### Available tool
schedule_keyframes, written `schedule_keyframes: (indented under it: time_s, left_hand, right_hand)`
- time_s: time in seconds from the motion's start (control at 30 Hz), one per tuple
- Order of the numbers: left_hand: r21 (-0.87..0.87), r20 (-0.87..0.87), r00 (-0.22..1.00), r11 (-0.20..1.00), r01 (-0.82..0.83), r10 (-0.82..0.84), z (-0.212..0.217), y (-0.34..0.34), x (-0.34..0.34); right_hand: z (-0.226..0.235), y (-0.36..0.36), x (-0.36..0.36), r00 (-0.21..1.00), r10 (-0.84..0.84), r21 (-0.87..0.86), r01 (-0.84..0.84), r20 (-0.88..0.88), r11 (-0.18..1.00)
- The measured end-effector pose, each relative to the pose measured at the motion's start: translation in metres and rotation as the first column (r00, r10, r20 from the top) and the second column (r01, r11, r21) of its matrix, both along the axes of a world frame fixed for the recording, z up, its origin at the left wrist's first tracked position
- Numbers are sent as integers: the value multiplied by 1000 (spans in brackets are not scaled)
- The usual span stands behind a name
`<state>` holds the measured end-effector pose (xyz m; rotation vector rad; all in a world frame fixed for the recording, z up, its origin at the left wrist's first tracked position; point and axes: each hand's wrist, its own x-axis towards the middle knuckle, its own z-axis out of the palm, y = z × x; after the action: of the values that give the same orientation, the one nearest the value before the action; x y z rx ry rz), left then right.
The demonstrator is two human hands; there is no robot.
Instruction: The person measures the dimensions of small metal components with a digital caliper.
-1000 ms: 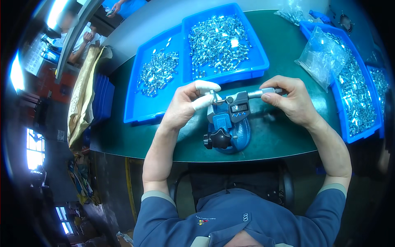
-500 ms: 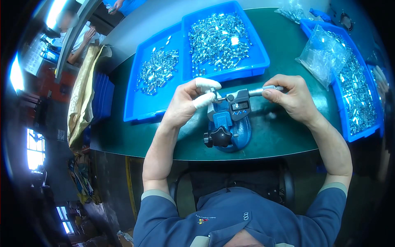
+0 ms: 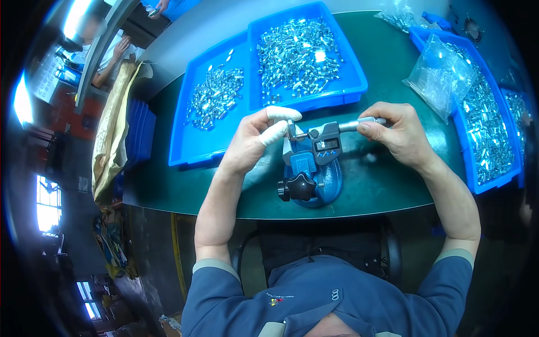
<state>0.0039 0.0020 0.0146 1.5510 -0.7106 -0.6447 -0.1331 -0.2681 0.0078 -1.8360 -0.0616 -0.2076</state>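
Since half a second ago, my left hand (image 3: 247, 141) has eased its thumb back from the micrometer (image 3: 327, 146). Behind-left of the micrometer, a tray (image 3: 188, 147) holds the smaller heap of metal parts (image 3: 216, 98); at the micrometer's left end, that thumb and finger stand parted; behind it sits a fuller tray (image 3: 323, 103); at its right end, my right hand (image 3: 402, 132) pinches the thimble (image 3: 350, 125). Work seems partway: which heap is done I cannot tell.

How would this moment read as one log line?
left hand: at micrometer | right hand: gripping its thimble | blue stand: under micrometer | blue trays: metal parts
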Motion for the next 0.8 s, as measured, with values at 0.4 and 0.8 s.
schedule_keyframes:
  time_s: [0.4,0.8]
  left_hand:
    - [17,-6,1000,1000,-7,7,4,-1,-3]
    - [27,2,1000,999,-29,29,0,-1,-2]
  right_hand:
    - [0,1,0,1000,4,13,-4,1,1000]
    - [1,3,-1,998,-18,-22,20,58,1000]
